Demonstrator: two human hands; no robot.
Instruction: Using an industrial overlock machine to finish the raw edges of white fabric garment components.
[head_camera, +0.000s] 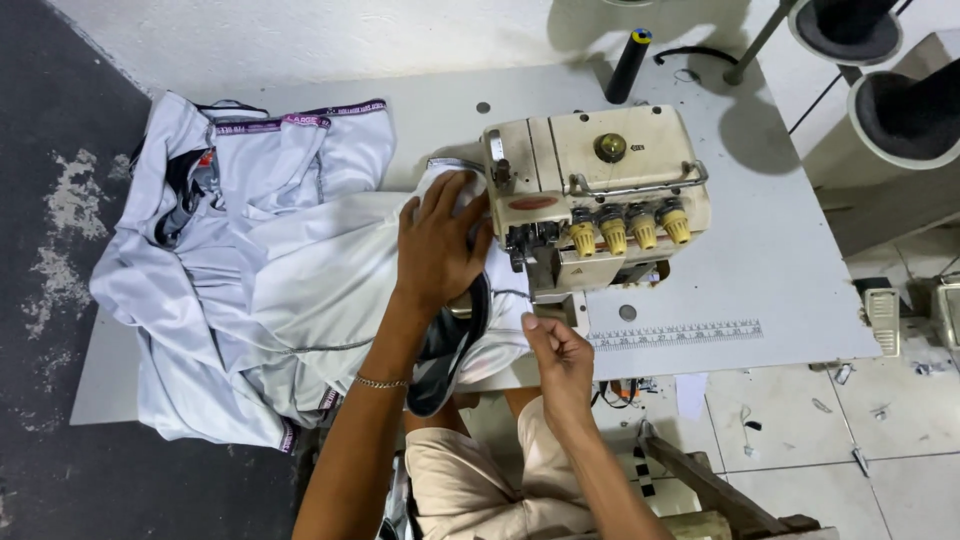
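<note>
White fabric, a garment (270, 290) with dark trim, lies spread over the left half of the pale surface (780, 260), its bulk heaped toward the left edge and its near end hanging off the front edge toward the person's lap. Its long axis runs roughly left to right, and the leading end points right, into the cream sewing machine (590, 195) at the middle of the surface.

The left hand (438, 245) lies flat on that leading end, fingers spread and open, pressing the cloth down just beside the machine's left side; it grips nothing. A thin chain bracelet (382, 381) circles that wrist. Under the palm a band of dark trim (455, 350) curves down toward the front edge.

The right hand (560, 360) sits just below the machine's front, at the surface's front edge, fingers curled and pinched on the garment's edge there.

Four yellow knobs (630, 230) line the machine's front. A printed ruler strip (675, 333) runs along the surface to the right of the right hand. A black thread cone (628, 65) stands behind the machine.
</note>
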